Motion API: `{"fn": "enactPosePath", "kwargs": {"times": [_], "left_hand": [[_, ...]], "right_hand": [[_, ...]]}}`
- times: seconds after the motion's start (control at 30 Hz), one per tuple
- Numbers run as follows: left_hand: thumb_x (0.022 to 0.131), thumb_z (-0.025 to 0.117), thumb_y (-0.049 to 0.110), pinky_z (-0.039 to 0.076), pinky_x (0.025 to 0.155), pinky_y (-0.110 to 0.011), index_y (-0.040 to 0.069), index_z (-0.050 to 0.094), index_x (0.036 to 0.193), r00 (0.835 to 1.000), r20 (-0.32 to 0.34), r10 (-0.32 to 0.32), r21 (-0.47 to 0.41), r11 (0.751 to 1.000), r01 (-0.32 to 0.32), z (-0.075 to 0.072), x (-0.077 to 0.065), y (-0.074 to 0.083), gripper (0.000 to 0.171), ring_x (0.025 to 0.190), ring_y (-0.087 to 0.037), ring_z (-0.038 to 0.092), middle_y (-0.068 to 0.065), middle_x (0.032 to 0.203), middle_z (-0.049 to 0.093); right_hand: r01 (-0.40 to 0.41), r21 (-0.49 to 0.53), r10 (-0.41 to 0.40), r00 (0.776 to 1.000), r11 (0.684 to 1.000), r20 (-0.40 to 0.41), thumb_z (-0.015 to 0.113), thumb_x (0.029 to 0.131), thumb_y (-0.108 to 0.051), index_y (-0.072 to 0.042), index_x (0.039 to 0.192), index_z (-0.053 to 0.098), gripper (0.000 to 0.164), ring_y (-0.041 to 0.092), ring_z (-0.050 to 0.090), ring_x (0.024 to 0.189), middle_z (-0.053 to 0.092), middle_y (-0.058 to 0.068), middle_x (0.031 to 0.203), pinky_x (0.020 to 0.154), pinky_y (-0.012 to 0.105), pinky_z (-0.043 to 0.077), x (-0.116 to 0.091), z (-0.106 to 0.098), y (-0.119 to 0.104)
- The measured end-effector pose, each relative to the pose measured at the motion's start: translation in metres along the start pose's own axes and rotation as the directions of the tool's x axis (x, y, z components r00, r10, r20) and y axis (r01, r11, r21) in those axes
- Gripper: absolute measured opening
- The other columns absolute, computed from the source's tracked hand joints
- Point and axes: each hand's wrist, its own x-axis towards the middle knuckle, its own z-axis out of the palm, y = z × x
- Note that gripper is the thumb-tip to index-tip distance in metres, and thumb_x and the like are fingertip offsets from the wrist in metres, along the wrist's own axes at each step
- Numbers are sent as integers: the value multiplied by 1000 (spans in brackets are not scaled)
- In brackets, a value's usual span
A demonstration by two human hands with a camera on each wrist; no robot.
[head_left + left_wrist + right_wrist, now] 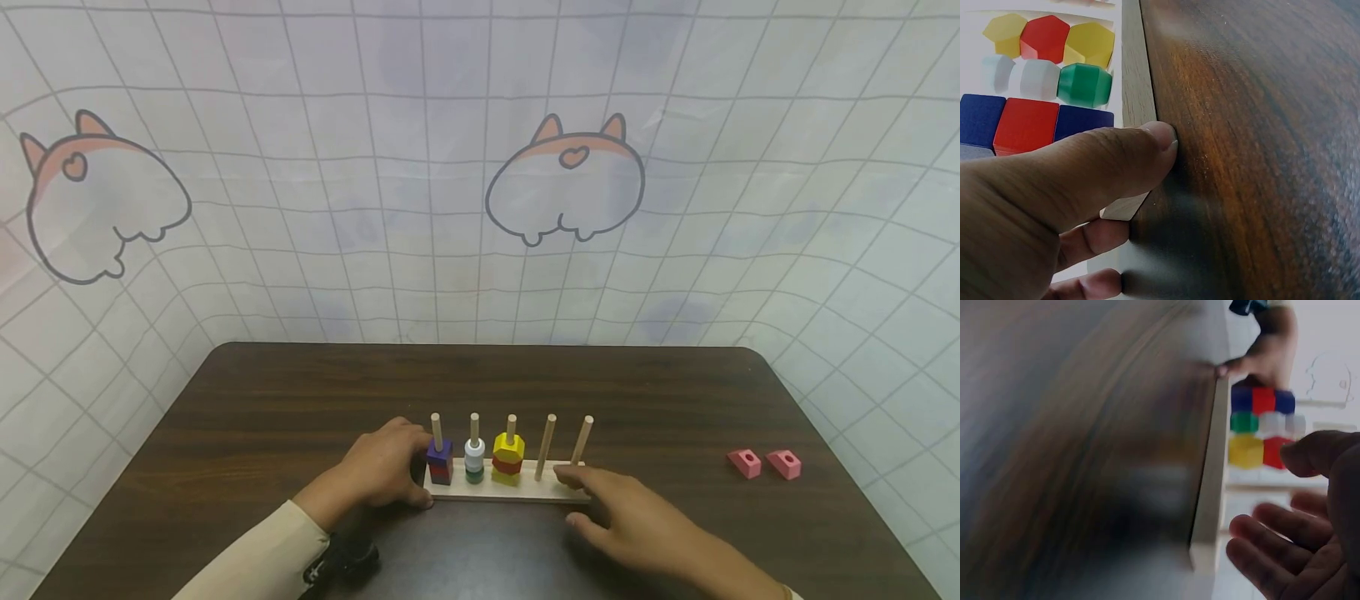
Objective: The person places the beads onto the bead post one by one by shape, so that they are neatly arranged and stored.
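Note:
A pale wooden peg stacker [551, 492] stands on the table, with several upright pegs. Its left peg carries blue and red square blocks [440, 462]. White and green beads [474, 460] fill the second; yellow and red hexagonal blocks [508, 457] the third. The two pegs at the right are bare. My left hand [386, 467] grips the left end of the base; in the left wrist view its thumb [1160, 140] presses the front edge. Beside the right end, my right hand [637, 512] has its fingers spread and holds nothing.
Two pink slanted blocks [745, 463] with holes lie apart on the right of the dark wood table [360, 379]. Behind the table hangs a white gridded curtain [375, 208] with cartoon drawings.

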Motion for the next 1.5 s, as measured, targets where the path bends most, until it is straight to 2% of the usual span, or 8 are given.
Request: {"fn": "enactPosePath", "kwargs": {"times": [0.17,0.33,0.53,0.67,0.87,1.1,1.23,1.5], "left_hand": [[59,97,41,53,81,-55,27,72,104,1000,2,-3,-1,1000,3,0,0,-1,53,113,-19,56,7,113,68],[59,97,41,53,82,-55,26,73,106,1000,1,-4,-5,1000,4,1,0,-1,55,115,-20,56,7,115,68],[60,97,41,52,84,-56,25,73,107,1000,3,-9,-4,1000,9,0,-1,0,55,118,-21,55,6,117,68],[60,97,41,52,85,-56,24,73,109,1000,5,-13,-2,1000,13,0,-1,0,57,118,-21,55,5,118,67],[60,97,41,52,85,-56,24,74,110,1000,13,-20,-3,1000,20,0,-1,1,58,119,-22,55,4,120,67],[60,97,40,52,84,-56,24,74,108,1000,10,-15,-9,1000,15,0,0,1,56,118,-21,55,4,119,68],[60,97,40,52,84,-56,25,74,108,1000,8,-15,-14,1000,15,0,0,1,55,117,-21,55,5,118,68],[59,97,40,52,83,-56,26,74,107,1000,7,-15,-14,1000,15,-1,-1,1,55,118,-20,55,6,117,68]], "right_hand": [[11,-113,-16,999,993,-49,78,91,-21,-13,128,67,39,19,67,110,71,-4,118,92,45,55,-16,-4,22],[-93,-145,76,989,985,-123,81,88,-19,-18,122,70,35,20,67,109,71,-6,117,89,46,56,-27,-14,39],[-273,-150,235,944,950,-233,81,88,-20,-16,118,73,31,28,70,101,72,2,115,82,50,57,-40,-33,60],[-341,-126,298,915,932,-272,80,89,-17,-10,118,73,31,34,69,99,72,10,115,81,55,56,-50,-45,78],[-398,-169,329,885,902,-328,79,88,-13,-4,116,72,31,42,68,96,70,22,111,75,60,54,-68,-58,103],[-370,-243,245,872,897,-423,80,80,-6,0,107,73,28,48,66,94,72,23,101,78,64,50,-82,-65,124],[-384,-245,261,871,890,-417,79,80,-4,4,105,72,27,47,66,89,70,26,99,76,64,50,-87,-67,131],[-439,-203,356,869,875,-344,77,82,-3,10,107,67,30,37,66,80,69,17,89,71,60,52,-86,-67,133]]}}
